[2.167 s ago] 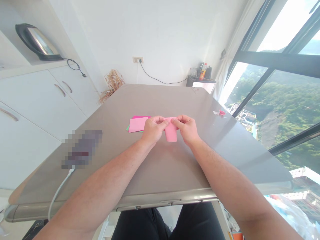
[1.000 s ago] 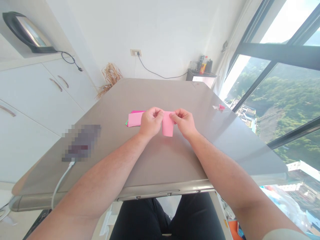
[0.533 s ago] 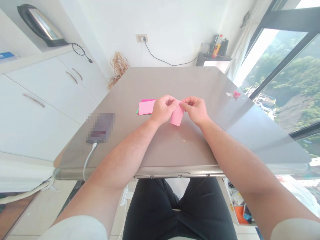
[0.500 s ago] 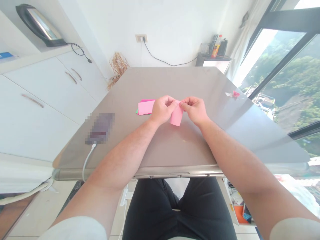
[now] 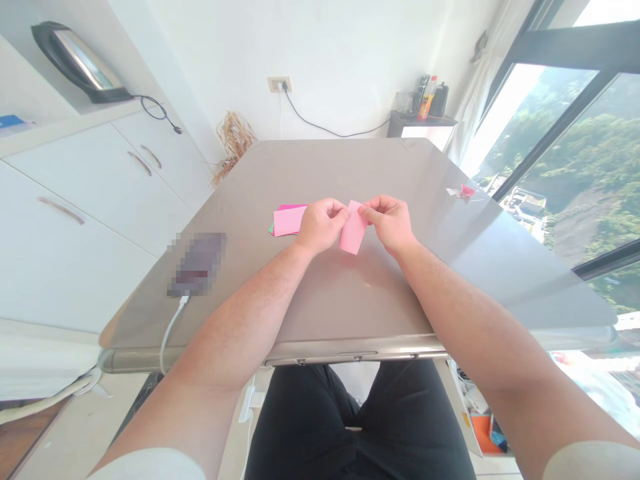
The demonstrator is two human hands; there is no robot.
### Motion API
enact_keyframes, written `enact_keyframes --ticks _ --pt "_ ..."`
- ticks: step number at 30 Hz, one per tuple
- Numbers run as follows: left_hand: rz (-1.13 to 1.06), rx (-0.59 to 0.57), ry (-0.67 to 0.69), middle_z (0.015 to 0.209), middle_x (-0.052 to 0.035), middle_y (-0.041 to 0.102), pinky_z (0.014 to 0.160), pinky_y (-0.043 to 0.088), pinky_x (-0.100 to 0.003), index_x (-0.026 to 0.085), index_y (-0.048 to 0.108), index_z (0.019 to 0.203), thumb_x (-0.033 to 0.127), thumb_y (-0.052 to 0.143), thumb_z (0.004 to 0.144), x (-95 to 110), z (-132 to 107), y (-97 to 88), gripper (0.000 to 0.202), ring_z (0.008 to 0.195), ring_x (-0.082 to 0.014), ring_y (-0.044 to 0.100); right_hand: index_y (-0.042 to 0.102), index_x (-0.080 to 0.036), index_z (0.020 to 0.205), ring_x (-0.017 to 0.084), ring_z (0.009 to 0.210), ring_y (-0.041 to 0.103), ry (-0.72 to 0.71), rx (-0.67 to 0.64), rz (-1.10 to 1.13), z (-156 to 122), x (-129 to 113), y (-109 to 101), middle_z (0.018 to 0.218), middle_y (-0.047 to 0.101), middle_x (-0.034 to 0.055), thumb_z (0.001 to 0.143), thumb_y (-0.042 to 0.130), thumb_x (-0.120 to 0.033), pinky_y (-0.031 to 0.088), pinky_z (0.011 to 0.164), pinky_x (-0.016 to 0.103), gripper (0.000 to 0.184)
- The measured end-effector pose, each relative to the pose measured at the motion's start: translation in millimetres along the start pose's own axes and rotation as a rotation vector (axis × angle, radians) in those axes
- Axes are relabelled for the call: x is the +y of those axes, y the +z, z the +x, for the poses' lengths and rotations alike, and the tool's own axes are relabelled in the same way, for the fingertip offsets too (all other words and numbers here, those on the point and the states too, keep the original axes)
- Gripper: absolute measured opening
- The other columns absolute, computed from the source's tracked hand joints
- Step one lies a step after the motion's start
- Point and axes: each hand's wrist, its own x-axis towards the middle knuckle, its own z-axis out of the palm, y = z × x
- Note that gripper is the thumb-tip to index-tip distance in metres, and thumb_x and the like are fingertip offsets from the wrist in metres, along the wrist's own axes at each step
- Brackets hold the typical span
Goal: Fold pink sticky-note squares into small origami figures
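Between my two hands a pink slip of paper (image 5: 353, 231) is held up a little above the table, its long side slanting down toward me. My left hand (image 5: 323, 225) pinches its left edge with thumb and forefinger. At its upper right edge, my right hand (image 5: 387, 220) grips it between thumb and bent fingers. Just left of my left hand lies a small stack of coloured paper (image 5: 289, 221), light pink on top with darker pink and green edges showing. Part of that stack is hidden behind my left hand.
A blurred phone-like device (image 5: 200, 263) with a white cable (image 5: 170, 327) lies on the table (image 5: 330, 167) at left. A small red-and-clear scrap (image 5: 467, 191) is near the right edge. Beyond stand a kettle (image 5: 83, 60) and a bottle (image 5: 427, 99).
My fingertips have moved slightly apart, the left hand shifting left, so more of the slip's upper end shows. The whole view has shifted slightly.
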Motion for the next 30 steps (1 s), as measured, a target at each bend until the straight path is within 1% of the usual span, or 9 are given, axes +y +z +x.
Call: enact_keyframes --ticks 5,10,13,15,19,24,30 --pt "0.033 -0.063 -0.020 0.083 -0.0042 0.074 0.071 0.051 -0.031 0.018 0.068 0.076 0.038 0.068 0.083 1.8 -1.0 -2.1 0.021 0.078 -0.0173 0.067 0.066 -0.020 0.067 0.013 0.064 0.056 0.018 0.029 -0.020 -0.2 -2.2 1.2 0.066 0.064 -0.0003 0.073 0.071 -0.030 0.045 0.062 0.030 0.013" --pt "0.004 -0.139 -0.152 0.081 -0.0049 0.073 0.068 0.052 -0.032 0.019 0.069 0.077 0.041 0.069 0.084 -5.8 2.2 -4.4 0.023 0.072 -0.0172 0.066 0.066 -0.020 0.065 0.013 0.062 0.054 0.063 0.046 -0.046 -0.3 -3.8 1.6 0.066 0.064 -0.0002 0.070 0.072 -0.029 0.043 0.060 0.030 0.012" --pt "-0.032 -0.202 -0.233 0.079 -0.0058 0.072 0.065 0.053 -0.033 0.019 0.068 0.079 0.045 0.070 0.084 -8.9 3.1 -5.4 0.027 0.070 -0.0177 0.066 0.063 -0.020 0.063 0.012 0.059 0.051 0.098 0.061 -0.072 0.1 -4.6 1.9 0.062 0.060 -0.0013 0.068 0.070 -0.028 0.041 0.057 0.029 0.013" --pt "-0.018 -0.217 -0.259 0.077 -0.0060 0.071 0.064 0.053 -0.033 0.019 0.068 0.077 0.049 0.070 0.084 -9.4 2.6 -5.6 0.031 0.068 -0.0176 0.065 0.061 -0.020 0.061 0.012 0.056 0.048 0.113 0.079 -0.093 0.6 -5.0 1.5 0.059 0.057 -0.0022 0.068 0.069 -0.028 0.039 0.055 0.029 0.013" --pt "0.029 -0.223 -0.254 0.076 -0.0061 0.070 0.064 0.052 -0.033 0.019 0.067 0.074 0.051 0.069 0.084 -9.2 1.0 -5.5 0.033 0.067 -0.0176 0.065 0.060 -0.021 0.058 0.012 0.054 0.045 0.133 0.100 -0.108 0.8 -6.4 -0.3 0.056 0.054 -0.0028 0.067 0.069 -0.026 0.036 0.052 0.029 0.013" --pt "0.073 -0.238 -0.221 0.077 -0.0055 0.071 0.064 0.051 -0.032 0.020 0.066 0.074 0.047 0.068 0.084 -7.9 1.3 -7.5 0.029 0.069 -0.0178 0.065 0.060 -0.021 0.056 0.012 0.056 0.046 0.148 0.091 -0.100 -0.7 -9.1 -1.0 0.055 0.053 -0.0027 0.067 0.069 -0.026 0.038 0.054 0.030 0.015" --pt "0.109 -0.269 -0.207 0.081 -0.0062 0.073 0.064 0.052 -0.033 0.020 0.067 0.077 0.042 0.067 0.083 -2.6 1.2 -9.0 0.023 0.071 -0.0190 0.067 0.061 -0.021 0.057 0.013 0.057 0.049 0.147 0.118 -0.062 0.6 -7.7 -1.5 0.056 0.055 -0.0025 0.066 0.071 -0.026 0.038 0.054 0.029 0.014"
